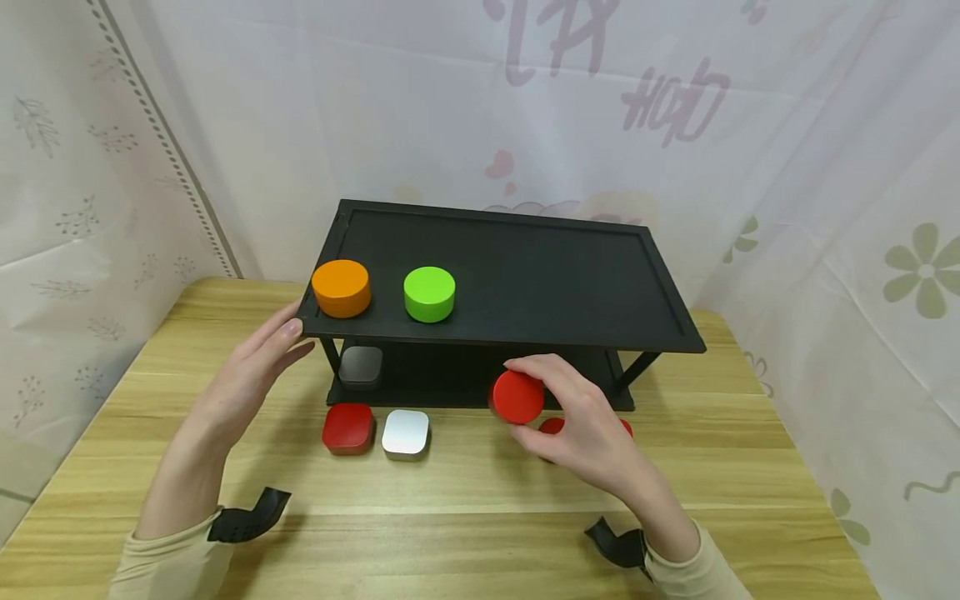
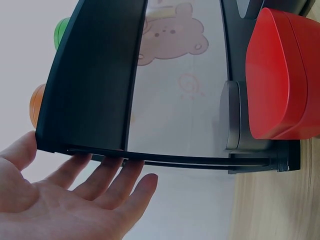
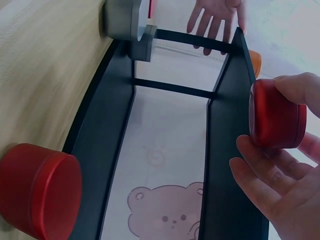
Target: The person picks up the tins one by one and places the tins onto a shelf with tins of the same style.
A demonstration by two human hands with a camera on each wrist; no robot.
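My right hand [image 1: 581, 417] pinches a round red tin [image 1: 517, 397] between thumb and fingers, in front of the lower tier of a black two-tier shelf [image 1: 525, 275]. In the right wrist view that held tin [image 3: 277, 115] is beside the upper tier's edge. My left hand [image 1: 251, 367] touches the shelf's upper left end, its fingers fairly straight; the left wrist view shows the fingertips along the side frame. On the top tier stand a round orange tin [image 1: 341, 289] and a round green tin [image 1: 430, 294]. A square dark grey tin [image 1: 361, 367] sits below, at the lower tier's left.
On the wooden table [image 1: 420, 542], before the shelf, lie a square red tin [image 1: 348, 429] and a square silver tin [image 1: 406, 433]. More red tins [image 1: 552, 426] are partly hidden behind my right hand. A printed white cloth [image 1: 450, 108] hangs behind the shelf.
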